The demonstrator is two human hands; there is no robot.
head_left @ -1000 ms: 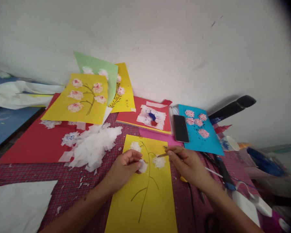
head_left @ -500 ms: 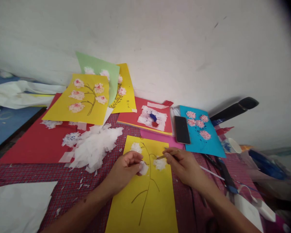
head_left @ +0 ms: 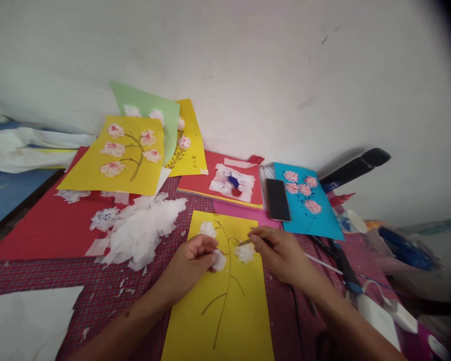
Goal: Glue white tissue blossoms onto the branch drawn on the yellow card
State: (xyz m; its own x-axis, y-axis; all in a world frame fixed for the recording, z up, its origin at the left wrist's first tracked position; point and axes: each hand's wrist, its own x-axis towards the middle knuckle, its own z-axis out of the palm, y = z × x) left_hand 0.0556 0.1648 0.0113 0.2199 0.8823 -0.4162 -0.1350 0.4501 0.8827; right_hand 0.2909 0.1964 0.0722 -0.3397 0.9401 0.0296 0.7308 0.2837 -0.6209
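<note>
A yellow sheet (head_left: 218,316) with a drawn brown branch lies in front of me. White crumpled paper blossoms sit along the branch, one at upper left (head_left: 208,229) and one at right (head_left: 245,253). My left hand (head_left: 197,258) is closed, thumb and fingers pinching a small white paper piece (head_left: 220,260) over the sheet's left side. My right hand (head_left: 276,250) is closed around a thin brownish stick (head_left: 245,242). Its tip points left, close above the right blossom; whether it touches is unclear.
A heap of white paper pieces (head_left: 143,230) lies left on the checked cloth. Finished flower pictures, such as a yellow one (head_left: 152,173) and a blue one (head_left: 325,223), stand behind. A phone (head_left: 278,199) lies beside a red pad (head_left: 195,175) bearing blue and red paint.
The whole view has shifted slightly, moving the scene a little to the left. Both hands keep nearly the same places over the yellow sheet, with the same grips.
</note>
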